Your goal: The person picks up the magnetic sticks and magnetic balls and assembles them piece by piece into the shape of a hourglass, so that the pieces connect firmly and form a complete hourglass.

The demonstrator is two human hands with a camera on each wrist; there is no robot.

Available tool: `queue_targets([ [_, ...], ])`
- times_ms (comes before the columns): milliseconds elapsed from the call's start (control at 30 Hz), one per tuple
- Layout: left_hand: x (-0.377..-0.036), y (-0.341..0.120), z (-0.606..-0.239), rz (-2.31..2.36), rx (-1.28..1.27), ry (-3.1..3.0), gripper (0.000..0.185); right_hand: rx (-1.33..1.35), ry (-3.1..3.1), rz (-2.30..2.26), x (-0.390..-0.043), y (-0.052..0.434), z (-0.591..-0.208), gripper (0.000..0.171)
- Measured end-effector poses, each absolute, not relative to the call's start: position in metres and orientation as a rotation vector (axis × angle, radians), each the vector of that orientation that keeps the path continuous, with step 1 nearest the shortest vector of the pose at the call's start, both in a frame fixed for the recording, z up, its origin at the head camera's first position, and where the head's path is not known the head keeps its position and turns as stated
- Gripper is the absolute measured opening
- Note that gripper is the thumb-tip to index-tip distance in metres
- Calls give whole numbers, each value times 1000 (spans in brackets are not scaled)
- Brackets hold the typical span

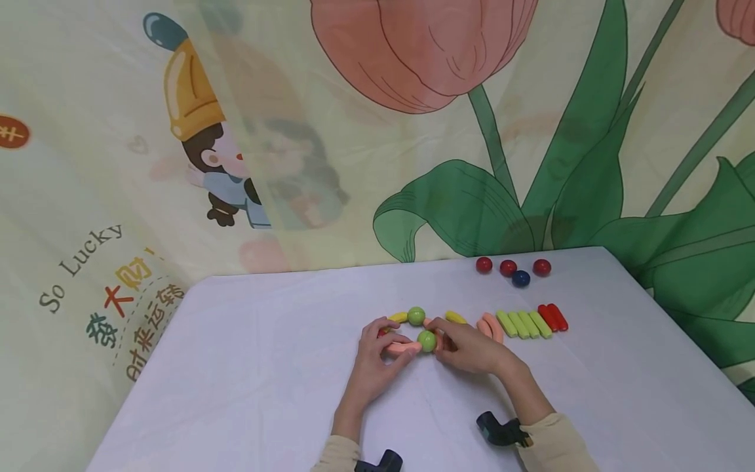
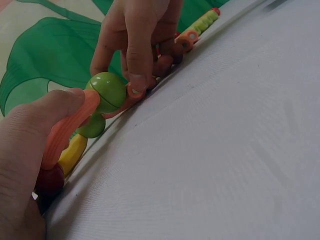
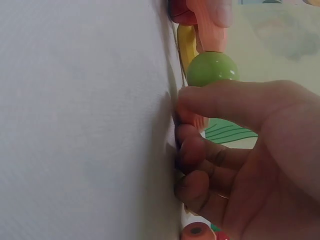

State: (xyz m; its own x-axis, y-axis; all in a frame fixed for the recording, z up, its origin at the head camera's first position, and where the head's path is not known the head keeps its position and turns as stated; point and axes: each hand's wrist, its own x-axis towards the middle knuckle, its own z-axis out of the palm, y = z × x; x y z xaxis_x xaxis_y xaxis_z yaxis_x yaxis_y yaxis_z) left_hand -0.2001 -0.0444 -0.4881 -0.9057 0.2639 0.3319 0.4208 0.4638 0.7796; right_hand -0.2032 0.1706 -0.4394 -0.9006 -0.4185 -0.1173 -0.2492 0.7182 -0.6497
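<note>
My left hand (image 1: 394,341) pinches a curved salmon stick (image 1: 404,349) that meets a green ball (image 1: 427,340) at mid-table. From the other side my right hand (image 1: 439,335) pinches a second salmon stick (image 2: 134,93) against the same ball. Behind them lie another green ball (image 1: 416,316), two yellow curved sticks (image 1: 398,317) (image 1: 455,317) and a red ball (image 1: 383,331) half hidden by my left fingers. In the left wrist view my thumb (image 2: 47,117) presses the salmon stick (image 2: 75,122) beside the green ball (image 2: 106,92). The right wrist view shows the green ball (image 3: 212,68) above my curled fingers (image 3: 200,150).
To the right lie rows of salmon (image 1: 491,326), green (image 1: 523,324) and red sticks (image 1: 552,317). Further back sit three red balls (image 1: 508,267) and a blue ball (image 1: 520,278). White cloth (image 1: 248,367) covers the table; a printed curtain (image 1: 413,131) hangs behind.
</note>
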Motion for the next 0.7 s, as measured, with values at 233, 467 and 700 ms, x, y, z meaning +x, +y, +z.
queue_targets([
  [233,-201,-45,-488,-1437,-672,-2478,14,-535,2711,-969,-205,170,-441,37],
  [467,-201,-45,-489,-1413,-708,-2464,13,-531,2681,-1014,-207,171,-441,39],
  [700,-201,-45,-490,-1371,-729,-2471,13,-507,2671,-1046,-209,172,-445,43],
])
